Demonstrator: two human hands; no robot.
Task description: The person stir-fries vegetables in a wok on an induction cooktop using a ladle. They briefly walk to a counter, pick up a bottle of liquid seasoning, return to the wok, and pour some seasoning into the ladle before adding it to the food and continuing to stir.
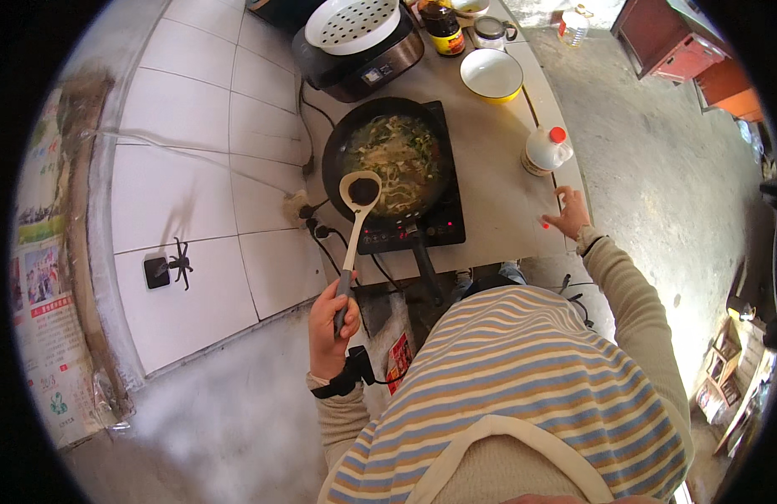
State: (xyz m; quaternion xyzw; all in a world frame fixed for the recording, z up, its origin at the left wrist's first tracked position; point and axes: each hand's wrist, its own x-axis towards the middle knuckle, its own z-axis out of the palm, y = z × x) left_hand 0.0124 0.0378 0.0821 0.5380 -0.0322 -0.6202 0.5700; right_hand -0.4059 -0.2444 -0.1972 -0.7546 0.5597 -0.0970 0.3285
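My left hand [333, 324] grips the grey handle of a cream ladle [357, 227]. Dark liquid lies in the ladle's bowl, which is over the near side of a black frying pan [335, 148]. In the pan is a soup of noodles [398, 179] with green leaves. The pan sits on a black induction cooker [451, 230] whose red lights are lit. At the counter's right edge, my right hand [572, 211] has its fingers apart. A small red cap-like thing [545, 225] is by its thumb; whether they touch is unclear. Farther back stands a white plastic jug [543, 153] with a red lid.
A white bowl with a yellow outside [491, 74], a dark sauce bottle [443, 28] and a lidded glass jar [491, 33] stand farther back. A white perforated tray [353, 25] rests on a dark appliance [363, 75]. Cables [338, 242] run along the tiled wall [174, 183].
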